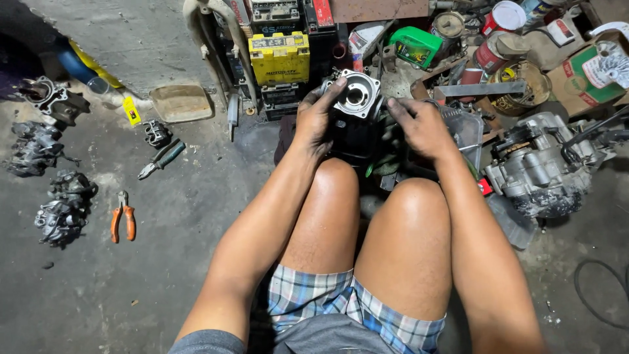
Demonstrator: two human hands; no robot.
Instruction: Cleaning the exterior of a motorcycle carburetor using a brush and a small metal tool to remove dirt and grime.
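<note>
Gripping a finned black metal engine cylinder [354,111], greasy left hand [318,121], right hand [422,128].

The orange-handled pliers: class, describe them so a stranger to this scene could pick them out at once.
Start on the bare concrete floor left of the person's left knee. The orange-handled pliers lie there, jaws pointing away, just right of a grey carburettor. The other pliers, farther up, have dark green grips.

The stained concrete floor [183,262] carried orange-handled pliers [122,216], green-handled pliers [162,159], grey carburettor parts [62,206] at the left, a yellow battery [280,58] and an engine block [537,167] at the right.
</note>
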